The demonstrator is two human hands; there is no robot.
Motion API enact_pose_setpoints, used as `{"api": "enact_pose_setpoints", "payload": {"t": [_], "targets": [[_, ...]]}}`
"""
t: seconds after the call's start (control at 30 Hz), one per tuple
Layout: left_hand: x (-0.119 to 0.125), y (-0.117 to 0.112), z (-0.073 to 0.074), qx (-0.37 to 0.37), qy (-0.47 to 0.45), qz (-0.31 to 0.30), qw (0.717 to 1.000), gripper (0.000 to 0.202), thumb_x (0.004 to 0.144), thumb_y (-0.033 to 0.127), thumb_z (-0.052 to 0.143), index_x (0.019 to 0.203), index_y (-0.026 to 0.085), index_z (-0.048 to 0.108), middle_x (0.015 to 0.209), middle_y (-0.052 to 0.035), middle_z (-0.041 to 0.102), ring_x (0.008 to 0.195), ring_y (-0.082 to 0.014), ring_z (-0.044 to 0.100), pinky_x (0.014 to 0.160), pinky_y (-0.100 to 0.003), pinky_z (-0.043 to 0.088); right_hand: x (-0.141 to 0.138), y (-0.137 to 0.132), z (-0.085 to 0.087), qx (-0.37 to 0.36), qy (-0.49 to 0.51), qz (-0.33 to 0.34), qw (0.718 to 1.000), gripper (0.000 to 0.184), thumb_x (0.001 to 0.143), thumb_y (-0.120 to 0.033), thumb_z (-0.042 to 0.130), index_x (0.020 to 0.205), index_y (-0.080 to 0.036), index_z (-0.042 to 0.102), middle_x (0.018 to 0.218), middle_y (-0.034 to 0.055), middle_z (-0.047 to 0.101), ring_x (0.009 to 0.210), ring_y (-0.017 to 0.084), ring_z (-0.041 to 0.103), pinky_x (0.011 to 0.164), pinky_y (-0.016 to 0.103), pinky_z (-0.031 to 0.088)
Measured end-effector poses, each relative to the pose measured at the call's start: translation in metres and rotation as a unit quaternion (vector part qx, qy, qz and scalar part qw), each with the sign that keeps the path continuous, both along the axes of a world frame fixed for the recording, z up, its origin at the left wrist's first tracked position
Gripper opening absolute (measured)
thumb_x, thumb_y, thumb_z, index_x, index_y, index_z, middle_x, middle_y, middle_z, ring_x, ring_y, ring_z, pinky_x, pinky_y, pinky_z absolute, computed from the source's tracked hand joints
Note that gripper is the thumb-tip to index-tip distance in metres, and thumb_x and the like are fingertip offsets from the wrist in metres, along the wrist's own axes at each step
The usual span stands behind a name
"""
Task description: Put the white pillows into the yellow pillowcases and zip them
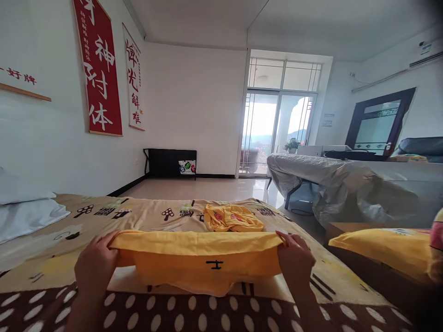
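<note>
A yellow cloth (197, 263) with a small dark mark is stretched between my hands above the bed; its exact kind does not show. My left hand (98, 256) grips its upper left corner, fingers closed on the edge. At the upper right corner, my right hand (296, 253) pinches the fabric in the same way. The top edge is folded over and sags slightly, while the lower part hangs toward the blanket. Just beyond it lies a bunched yellow cloth (233, 218) with pink-red prints, touched by neither hand.
A patterned blanket (138, 212) with a brown dotted border covers the bed. White bedding (31, 214) lies at left. On the right are a yellow pillow-like item (384, 244) and a plastic-covered table (311, 166). A black folded frame (166, 161) leans on the far wall.
</note>
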State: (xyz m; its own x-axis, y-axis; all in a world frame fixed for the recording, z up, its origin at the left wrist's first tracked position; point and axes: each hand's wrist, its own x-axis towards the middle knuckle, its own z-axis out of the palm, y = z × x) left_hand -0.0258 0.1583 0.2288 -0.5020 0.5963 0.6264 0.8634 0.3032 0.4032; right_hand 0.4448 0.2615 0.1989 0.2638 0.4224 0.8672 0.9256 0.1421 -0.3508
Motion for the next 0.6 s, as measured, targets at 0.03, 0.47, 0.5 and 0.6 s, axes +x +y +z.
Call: {"api": "enact_pose_setpoints", "payload": {"t": [0.03,0.47,0.5,0.6], "targets": [[0.005,-0.006,0.006,0.03,-0.011,0.014,0.999,0.045,0.074,0.018,0.048,0.116,0.02,0.064,0.101,-0.0068,0.064,0.088,-0.0229,0.059,0.069,-0.029,0.042,0.001,-0.005,0.006,0.012,0.033,-0.001,0.999,0.038,0.076,-0.022,0.041,0.091,-0.016,0.075,0.078,0.009,0.065,0.079,0.022,0.058,0.074,0.031,0.04],[-0.05,0.016,-0.029,-0.074,-0.111,-0.013,0.991,0.039,0.08,0.029,0.041,0.105,0.017,0.068,0.1,-0.0119,0.069,0.091,-0.0278,0.064,0.065,-0.029,0.046,0.015,0.007,0.001,-0.212,0.24,0.034,0.947,0.052,0.067,-0.033,0.047,0.109,-0.014,0.071,0.077,0.0135,0.072,0.068,0.027,0.062,0.056,0.029,0.036],[-0.058,0.022,-0.038,-0.095,-0.133,-0.027,0.986,0.037,0.078,0.03,0.043,0.101,0.017,0.069,0.095,-0.0117,0.072,0.087,-0.0281,0.065,0.062,-0.029,0.046,0.017,0.013,-0.006,-0.23,0.264,0.057,0.935,0.052,0.065,-0.033,0.048,0.106,-0.012,0.073,0.072,0.013,0.072,0.067,0.028,0.062,0.055,0.029,0.036],[-0.069,0.036,-0.057,-0.098,-0.165,-0.027,0.981,0.034,0.073,0.029,0.047,0.093,0.018,0.072,0.077,-0.0107,0.073,0.072,-0.0276,0.068,0.055,-0.028,0.046,0.019,0.026,-0.022,-0.248,0.327,0.108,0.906,0.048,0.057,-0.031,0.048,0.093,-0.013,0.075,0.061,0.0105,0.069,0.063,0.028,0.064,0.054,0.03,0.039]]}}
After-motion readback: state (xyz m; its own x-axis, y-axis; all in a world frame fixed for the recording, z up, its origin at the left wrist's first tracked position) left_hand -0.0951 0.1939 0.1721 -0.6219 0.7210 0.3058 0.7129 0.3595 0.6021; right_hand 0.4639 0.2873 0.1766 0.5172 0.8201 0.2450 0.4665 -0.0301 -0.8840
